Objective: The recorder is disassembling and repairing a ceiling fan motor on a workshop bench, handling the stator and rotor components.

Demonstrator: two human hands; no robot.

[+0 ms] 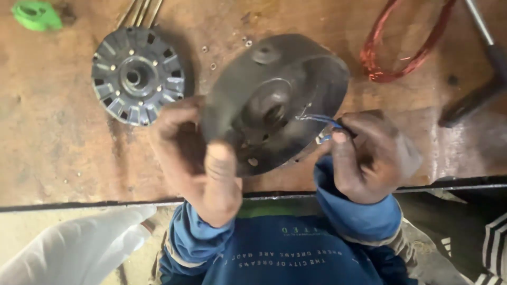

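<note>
I see the left hand (203, 169) low in the middle of the frame, clenched on the near rim of a dark round metal cover (274, 100); the thumb lies over its face and the fingers wrap behind. The cover is held tilted above the brown workbench (53, 137), centre of frame, its hub hole facing me.

Right hand (369, 155) at lower right, fingers pinched on thin blue wires (322, 121) that run to the cover's hub. Bare wire tips show just beside the hole. I cannot tell whether they pass through it.

Upper left of the frame: a grey round finned part (137, 74) with brass dots lies flat on the bench, well apart from the cover. A green plastic piece (36, 15) sits at the far upper left corner. Upper right: a coil of copper wire (401, 45) lies on the bench, and a dark tool handle (475, 95) beside it at the right edge. A few small nuts (213, 66) are scattered between the finned part and the cover.

Blue sleeves (348, 211) along the bottom edge.
</note>
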